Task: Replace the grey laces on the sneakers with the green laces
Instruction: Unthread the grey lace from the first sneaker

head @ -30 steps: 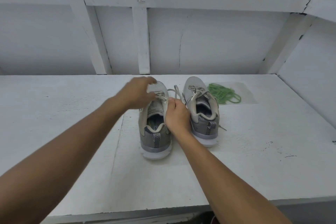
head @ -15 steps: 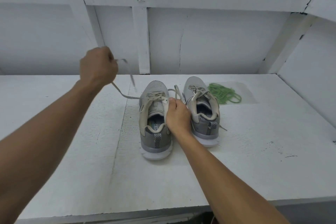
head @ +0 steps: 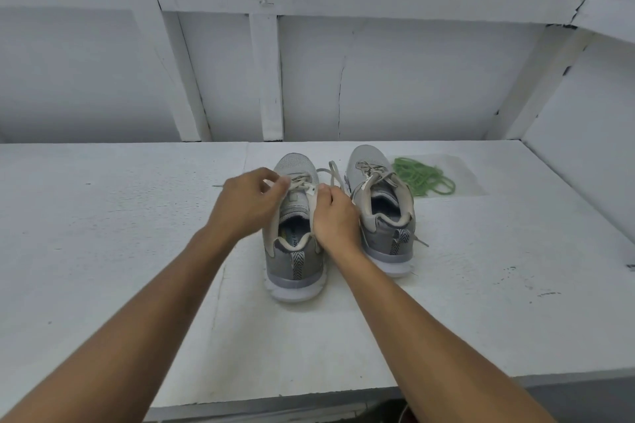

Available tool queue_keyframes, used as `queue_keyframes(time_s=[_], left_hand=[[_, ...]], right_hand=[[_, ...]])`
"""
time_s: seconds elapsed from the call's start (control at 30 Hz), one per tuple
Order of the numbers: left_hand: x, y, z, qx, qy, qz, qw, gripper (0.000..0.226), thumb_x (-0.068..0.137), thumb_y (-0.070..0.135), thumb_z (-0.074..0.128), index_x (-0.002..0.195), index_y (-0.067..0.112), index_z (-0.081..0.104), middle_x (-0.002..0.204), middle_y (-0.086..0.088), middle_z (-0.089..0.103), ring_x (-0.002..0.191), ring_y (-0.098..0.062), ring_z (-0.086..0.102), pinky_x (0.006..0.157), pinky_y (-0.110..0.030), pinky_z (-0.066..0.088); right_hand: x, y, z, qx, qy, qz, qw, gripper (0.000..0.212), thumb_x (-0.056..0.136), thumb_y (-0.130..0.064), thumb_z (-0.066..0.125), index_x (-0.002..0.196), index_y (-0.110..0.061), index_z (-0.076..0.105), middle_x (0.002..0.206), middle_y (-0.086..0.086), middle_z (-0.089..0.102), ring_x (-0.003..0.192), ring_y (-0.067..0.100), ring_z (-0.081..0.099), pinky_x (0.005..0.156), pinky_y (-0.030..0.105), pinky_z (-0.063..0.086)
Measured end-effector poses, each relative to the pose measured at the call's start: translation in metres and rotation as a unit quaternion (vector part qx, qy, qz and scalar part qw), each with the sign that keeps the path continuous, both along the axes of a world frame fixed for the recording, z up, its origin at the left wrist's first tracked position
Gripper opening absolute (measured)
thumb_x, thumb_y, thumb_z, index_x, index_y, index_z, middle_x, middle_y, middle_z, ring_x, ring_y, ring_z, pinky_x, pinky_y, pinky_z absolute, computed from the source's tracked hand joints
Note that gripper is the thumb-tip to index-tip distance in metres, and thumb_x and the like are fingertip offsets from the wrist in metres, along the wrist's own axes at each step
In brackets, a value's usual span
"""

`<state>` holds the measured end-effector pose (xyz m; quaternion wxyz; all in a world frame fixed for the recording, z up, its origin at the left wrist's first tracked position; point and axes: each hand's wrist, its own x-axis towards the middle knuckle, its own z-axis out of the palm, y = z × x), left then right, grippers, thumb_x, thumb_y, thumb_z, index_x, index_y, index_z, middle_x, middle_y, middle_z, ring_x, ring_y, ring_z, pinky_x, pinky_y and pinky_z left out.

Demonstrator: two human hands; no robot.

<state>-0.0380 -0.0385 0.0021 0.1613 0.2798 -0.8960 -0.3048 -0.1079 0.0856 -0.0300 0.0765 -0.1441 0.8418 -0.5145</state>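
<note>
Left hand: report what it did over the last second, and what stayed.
The left hand pulled the grey lace up and leftward, then came back down to pinch it on the near sneaker. The right hand kept its grip on that sneaker; far sneaker and green laces stayed.

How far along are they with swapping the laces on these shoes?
Barely started. Done: the grey lace on the left sneaker looks untied, ends loose. In hand: the left hand pinches that lace near the top eyelets while the right hand grips the shoe's edge. Left: the right sneaker still carries its own grey lace, and the green laces lie untouched in a heap on the table beside it.
</note>
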Motion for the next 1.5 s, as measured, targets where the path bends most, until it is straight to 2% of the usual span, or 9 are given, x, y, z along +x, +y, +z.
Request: queue_keyframes(time_s=[0.23, 0.33, 0.43, 0.6, 0.77, 0.93, 1.17, 1.33, 1.5], left_hand=[[0.005, 0.019, -0.026, 0.082, 0.101, 0.054, 0.990, 0.026, 0.096, 0.039, 0.052, 0.111, 0.026, 0.069, 0.093, 0.009, 0.065, 0.089, -0.011, 0.056, 0.069, -0.019, 0.039], [0.006, 0.024, -0.029, 0.136, 0.130, 0.074, 0.979, 0.024, 0.099, 0.032, 0.047, 0.103, 0.025, 0.069, 0.079, 0.020, 0.057, 0.087, -0.008, 0.052, 0.065, -0.004, 0.032], [0.004, 0.025, -0.029, 0.175, 0.145, 0.087, 0.970, 0.023, 0.099, 0.027, 0.044, 0.098, 0.028, 0.067, 0.081, 0.019, 0.058, 0.089, -0.010, 0.053, 0.070, -0.008, 0.036], [0.003, 0.025, -0.029, 0.193, 0.151, 0.115, 0.963, 0.028, 0.098, 0.022, 0.041, 0.109, 0.019, 0.067, 0.099, 0.008, 0.062, 0.094, -0.010, 0.053, 0.065, -0.008, 0.033], [0.002, 0.024, -0.033, 0.218, 0.156, 0.118, 0.956, 0.025, 0.098, 0.022, 0.041, 0.102, 0.022, 0.066, 0.097, 0.007, 0.063, 0.095, -0.012, 0.055, 0.070, -0.018, 0.039], [0.001, 0.024, -0.034, 0.218, 0.168, 0.119, 0.954, 0.026, 0.098, 0.020, 0.041, 0.100, 0.021, 0.067, 0.096, 0.006, 0.064, 0.093, -0.012, 0.055, 0.069, -0.014, 0.039], [0.003, 0.026, -0.031, 0.211, 0.164, 0.126, 0.955, 0.027, 0.099, 0.021, 0.042, 0.105, 0.019, 0.068, 0.095, 0.008, 0.062, 0.092, -0.012, 0.054, 0.067, -0.010, 0.036], [0.001, 0.025, -0.035, 0.219, 0.164, 0.135, 0.952, 0.031, 0.098, 0.024, 0.044, 0.114, 0.016, 0.069, 0.107, 0.005, 0.067, 0.099, -0.011, 0.054, 0.079, -0.023, 0.038], [0.001, 0.023, -0.037, 0.206, 0.161, 0.127, 0.957, 0.029, 0.098, 0.023, 0.042, 0.104, 0.017, 0.070, 0.097, 0.005, 0.066, 0.095, -0.017, 0.057, 0.077, -0.030, 0.041]], right_hand=[[-0.007, -0.001, 0.013, 0.074, 0.055, 0.054, 0.994, 0.019, 0.102, -0.031, 0.040, 0.105, -0.013, 0.042, 0.112, 0.011, 0.056, 0.103, 0.033, 0.056, 0.073, 0.034, 0.036], [-0.012, -0.006, 0.021, 0.176, 0.204, 0.107, 0.957, 0.020, 0.098, -0.021, 0.044, 0.114, -0.009, 0.048, 0.122, 0.011, 0.046, 0.106, 0.031, 0.051, 0.080, 0.037, 0.041], [-0.020, -0.016, 0.034, 0.240, 0.281, 0.182, 0.911, 0.022, 0.090, -0.010, 0.050, 0.110, -0.013, 0.059, 0.126, 0.006, 0.046, 0.111, 0.027, 0.044, 0.089, 0.035, 0.040], [-0.029, -0.036, 0.051, 0.293, 0.285, 0.252, 0.877, 0.021, 0.090, -0.010, 0.053, 0.102, -0.019, 0.068, 0.123, 0.001, 0.055, 0.117, 0.026, 0.042, 0.087, 0.033, 0.033], [-0.026, -0.048, 0.053, 0.331, 0.298, 0.270, 0.854, 0.015, 0.090, -0.016, 0.055, 0.100, -0.019, 0.066, 0.119, 0.002, 0.057, 0.116, 0.026, 0.043, 0.092, 0.036, 0.036], [-0.022, -0.053, 0.047, 0.368, 0.350, 0.252, 0.824, 0.023, 0.093, -0.017, 0.050, 0.113, -0.013, 0.061, 0.120, 0.007, 0.057, 0.118, 0.029, 0.043, 0.093, 0.037, 0.037], [-0.028, -0.051, 0.049, 0.395, 0.388, 0.222, 0.802, 0.017, 0.092, -0.020, 0.050, 0.105, -0.016, 0.061, 0.114, 0.003, 0.063, 0.116, 0.026, 0.046, 0.092, 0.038, 0.034], [-0.048, -0.041, 0.067, 0.395, 0.353, 0.142, 0.836, 0.026, 0.086, -0.011, 0.052, 0.110, -0.018, 0.060, 0.113, 0.003, 0.063, 0.115, 0.028, 0.047, 0.091, 0.039, 0.035], [-0.029, -0.044, 0.056, 0.380, 0.297, 0.273, 0.832, 0.026, 0.090, -0.021, 0.052, 0.115, -0.018, 0.059, 0.121, 0.004, 0.056, 0.118, 0.028, 0.045, 0.095, 0.040, 0.037]])
